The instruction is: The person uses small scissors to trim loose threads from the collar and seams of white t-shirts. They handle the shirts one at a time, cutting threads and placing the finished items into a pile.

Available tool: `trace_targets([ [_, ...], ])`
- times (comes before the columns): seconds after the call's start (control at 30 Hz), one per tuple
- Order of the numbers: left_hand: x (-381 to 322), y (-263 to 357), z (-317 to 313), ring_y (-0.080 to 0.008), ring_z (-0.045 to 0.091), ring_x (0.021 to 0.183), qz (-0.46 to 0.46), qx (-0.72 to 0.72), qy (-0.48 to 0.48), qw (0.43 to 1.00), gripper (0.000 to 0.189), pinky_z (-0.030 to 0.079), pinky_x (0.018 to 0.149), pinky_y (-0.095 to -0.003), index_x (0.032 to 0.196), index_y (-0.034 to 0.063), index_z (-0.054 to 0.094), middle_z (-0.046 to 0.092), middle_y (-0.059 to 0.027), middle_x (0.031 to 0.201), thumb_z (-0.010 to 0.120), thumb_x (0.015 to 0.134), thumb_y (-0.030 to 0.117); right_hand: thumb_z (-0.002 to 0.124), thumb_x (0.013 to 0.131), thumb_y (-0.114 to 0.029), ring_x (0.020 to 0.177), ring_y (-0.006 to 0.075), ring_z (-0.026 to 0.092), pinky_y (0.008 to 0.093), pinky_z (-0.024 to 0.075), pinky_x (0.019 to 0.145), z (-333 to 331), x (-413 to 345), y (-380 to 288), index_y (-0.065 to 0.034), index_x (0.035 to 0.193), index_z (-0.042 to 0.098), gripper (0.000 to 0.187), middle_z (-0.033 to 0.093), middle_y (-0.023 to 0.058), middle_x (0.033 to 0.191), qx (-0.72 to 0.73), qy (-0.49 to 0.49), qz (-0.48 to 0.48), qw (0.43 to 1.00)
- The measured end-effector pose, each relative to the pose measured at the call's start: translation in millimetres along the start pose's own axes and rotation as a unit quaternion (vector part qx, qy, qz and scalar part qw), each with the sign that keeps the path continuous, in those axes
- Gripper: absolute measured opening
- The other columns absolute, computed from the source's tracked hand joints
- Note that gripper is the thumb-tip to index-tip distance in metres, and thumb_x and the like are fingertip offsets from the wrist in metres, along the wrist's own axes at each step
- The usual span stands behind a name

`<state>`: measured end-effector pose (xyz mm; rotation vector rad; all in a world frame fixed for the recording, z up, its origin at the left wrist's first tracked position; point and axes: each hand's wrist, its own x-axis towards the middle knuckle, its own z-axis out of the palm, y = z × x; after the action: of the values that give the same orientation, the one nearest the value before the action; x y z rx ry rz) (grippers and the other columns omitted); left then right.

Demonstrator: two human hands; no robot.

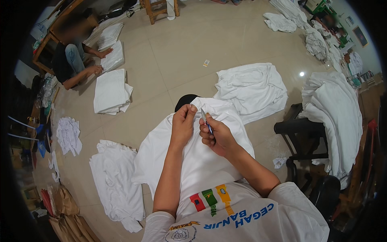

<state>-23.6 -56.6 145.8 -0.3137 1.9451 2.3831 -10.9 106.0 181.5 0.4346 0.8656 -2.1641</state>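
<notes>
A white T-shirt point(214, 160) lies spread over my lap, its upper edge bunched near a black rounded object. My left hand point(183, 122) pinches the shirt's edge between thumb and fingertips. Just to its right, my right hand point(216, 133) is closed around small thread snips point(208, 122), their metal blades pointing up toward the pinched fabric. Whether the blades touch the cloth cannot be told.
White garment piles lie on the tiled floor at left point(118, 184) and ahead right point(251, 90). More white garments point(335, 121) drape over a black support at right. A co-worker point(72, 57) squats at upper left beside folded white stacks point(110, 90). Paper bags point(68, 214) stand lower left.
</notes>
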Motion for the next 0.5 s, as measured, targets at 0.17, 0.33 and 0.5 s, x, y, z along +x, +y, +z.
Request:
trace_targets([
  [0.17, -1, 2, 2, -0.005, 0.05, 0.089, 0.044, 0.01, 0.045, 0.998, 0.029, 0.043, 0.084, -0.0223, 0.1, 0.0053, 0.066, 0.061, 0.005, 0.094, 0.062, 0.112, 0.032, 0.042, 0.117, -0.044, 0.06, 0.0071, 0.038, 0.024, 0.031, 0.052, 5, -5, 2, -0.0054, 0.112, 0.063, 0.044, 0.05, -0.0029, 0.081, -0.023, -0.016, 0.002, 1.0],
  [0.33, -4, 2, 1, -0.0062, 0.052, 0.087, 0.057, -0.031, 0.065, 0.996, 0.028, 0.046, 0.081, -0.024, 0.101, 0.0016, 0.067, 0.062, 0.0039, 0.091, 0.066, 0.11, 0.028, 0.042, 0.117, -0.044, 0.06, 0.0072, 0.039, 0.0239, 0.0323, 0.051, 13, -5, 6, -0.0048, 0.112, 0.063, 0.045, 0.05, -0.0023, 0.082, -0.015, -0.042, 0.006, 0.999],
  [0.5, -4, -4, -3, -0.0056, 0.052, 0.083, 0.066, -0.085, 0.085, 0.991, 0.024, 0.045, 0.077, -0.0232, 0.1, 0.002, 0.068, 0.062, 0.0033, 0.089, 0.069, 0.108, 0.025, 0.042, 0.116, -0.046, 0.061, 0.0069, 0.039, 0.0235, 0.0313, 0.053, 15, -2, 6, -0.0032, 0.115, 0.062, 0.047, 0.05, -0.0028, 0.082, -0.027, -0.037, 0.012, 0.999],
])
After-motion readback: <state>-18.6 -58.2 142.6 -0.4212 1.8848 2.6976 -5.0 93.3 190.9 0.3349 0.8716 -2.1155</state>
